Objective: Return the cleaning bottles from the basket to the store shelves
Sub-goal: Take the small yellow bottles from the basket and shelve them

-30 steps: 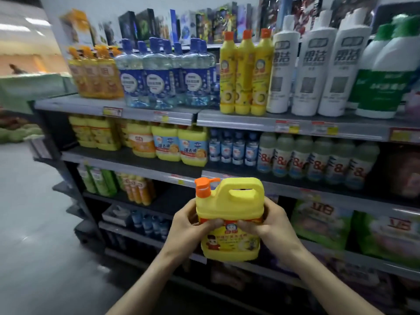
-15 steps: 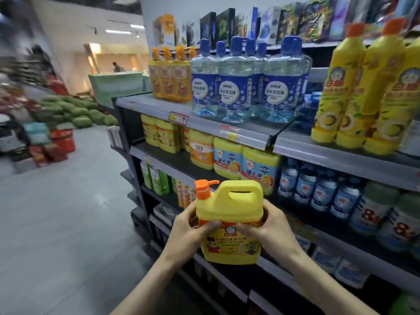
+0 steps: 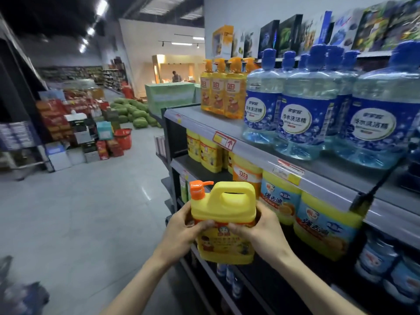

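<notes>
The person is holding a yellow detergent jug (image 3: 223, 214) upright in both hands, out in the aisle just in front of the shelving and about level with the second shelf (image 3: 200, 169), apart from it. The left hand (image 3: 181, 230) is gripping the jug's left side with fingers curled over the top of the label. The right hand (image 3: 263, 228) is clasping the right side the same way, and the fingertips are nearly meeting at the front. The jug's orange pump cap (image 3: 197, 189) is sitting at its top left corner. The label is blurred, perhaps showing cartoon figures.

Similar yellow jugs (image 3: 210, 153) are standing on that second shelf, with blue-labelled yellow jugs (image 3: 279, 201) beside them. On the top shelf (image 3: 227, 126), orange pump bottles (image 3: 223, 92) are lining up next to clear blue bottles (image 3: 304, 114). Down the aisle, watermelons (image 3: 134, 110) are lying heaped near a red basket (image 3: 123, 138).
</notes>
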`<state>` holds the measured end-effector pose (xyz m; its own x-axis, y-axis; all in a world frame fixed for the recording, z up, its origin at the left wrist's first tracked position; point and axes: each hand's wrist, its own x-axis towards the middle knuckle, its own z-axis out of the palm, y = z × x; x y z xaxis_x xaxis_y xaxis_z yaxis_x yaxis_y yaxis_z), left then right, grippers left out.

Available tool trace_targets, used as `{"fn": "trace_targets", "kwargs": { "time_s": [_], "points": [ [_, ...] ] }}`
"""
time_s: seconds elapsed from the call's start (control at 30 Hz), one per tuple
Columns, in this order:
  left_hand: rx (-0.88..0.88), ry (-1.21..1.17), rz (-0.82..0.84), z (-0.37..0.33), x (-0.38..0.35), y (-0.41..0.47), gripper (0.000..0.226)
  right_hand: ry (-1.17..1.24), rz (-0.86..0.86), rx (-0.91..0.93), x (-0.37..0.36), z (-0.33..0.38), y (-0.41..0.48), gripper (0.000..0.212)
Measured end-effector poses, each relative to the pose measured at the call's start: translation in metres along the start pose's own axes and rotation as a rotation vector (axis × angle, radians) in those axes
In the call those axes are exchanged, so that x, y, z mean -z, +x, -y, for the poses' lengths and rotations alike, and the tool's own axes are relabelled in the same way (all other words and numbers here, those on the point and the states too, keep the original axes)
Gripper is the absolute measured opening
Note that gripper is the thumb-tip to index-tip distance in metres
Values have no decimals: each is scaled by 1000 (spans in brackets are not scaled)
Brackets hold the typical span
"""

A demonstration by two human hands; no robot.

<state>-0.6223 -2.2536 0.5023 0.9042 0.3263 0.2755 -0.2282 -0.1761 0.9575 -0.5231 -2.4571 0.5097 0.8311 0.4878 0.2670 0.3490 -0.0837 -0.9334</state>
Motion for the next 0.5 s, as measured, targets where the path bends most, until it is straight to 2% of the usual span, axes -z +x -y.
{"fn": "trace_targets", "kwargs": {
  "time_s": [0.17, 0.5],
  "points": [
    [-19, 28, -28, 21, 51, 49, 46, 10, -3, -6, -47, -7, 58, 62],
    [-58, 55, 99, 63, 150, 166, 48, -23, -134, -35, -135, -16, 159, 65]
  ]
}}
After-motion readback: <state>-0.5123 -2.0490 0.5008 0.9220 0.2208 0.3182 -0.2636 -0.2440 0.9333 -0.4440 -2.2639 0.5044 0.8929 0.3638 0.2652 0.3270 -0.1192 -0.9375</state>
